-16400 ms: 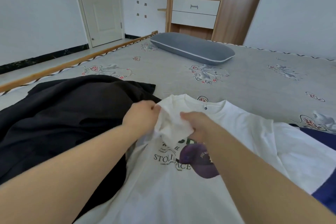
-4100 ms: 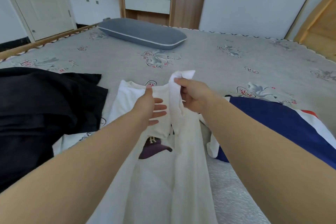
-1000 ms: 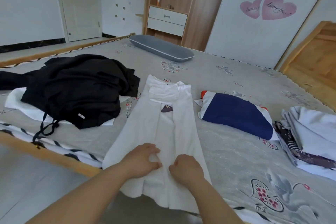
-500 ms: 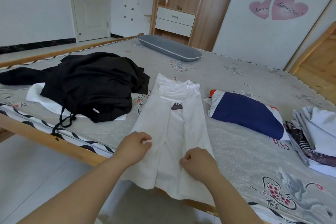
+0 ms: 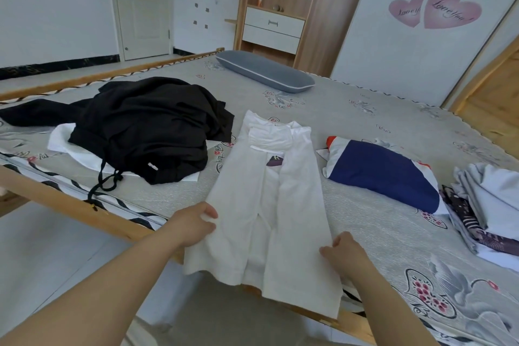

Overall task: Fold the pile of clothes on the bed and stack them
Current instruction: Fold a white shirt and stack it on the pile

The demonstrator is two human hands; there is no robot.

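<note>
Hands [image 5: 193,226] have spread to white shirt's [image 5: 269,205] side edges.

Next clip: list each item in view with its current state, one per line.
white T-shirt: sides folded in, long strip, hem hanging over the bed edge
left hand: grips the shirt's left edge
right hand: grips the shirt's right edge
black clothes: unfolded heap
blue garment: folded
folded stack: at right
drawers: closed
door: closed
</note>
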